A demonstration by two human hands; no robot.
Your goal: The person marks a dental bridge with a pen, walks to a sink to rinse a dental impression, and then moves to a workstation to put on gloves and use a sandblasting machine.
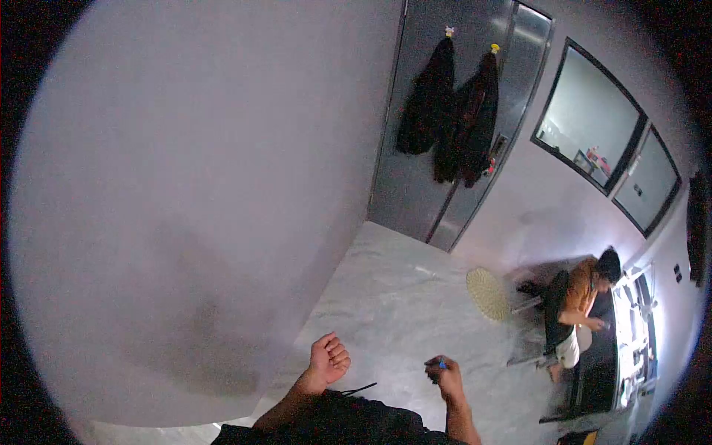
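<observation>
My left hand (328, 358) is raised in front of my body, curled into a fist with nothing showing in it. A thin dark cord (360, 389) sticks out from my dark clothing just below it. To the right, my right hand (448, 382) is closed around a small dark object with a blue part (443, 364). Its kind is too small to make out. Both hands are held over the pale marbled floor, apart from each other.
A plain wall (185, 185) fills the left. Dark garments (475, 119) hang on a grey door (411, 178). At right, a person (582, 297) sits on a chair at a brightly lit desk (630, 341). A round woven mat (487, 294) lies near the chair.
</observation>
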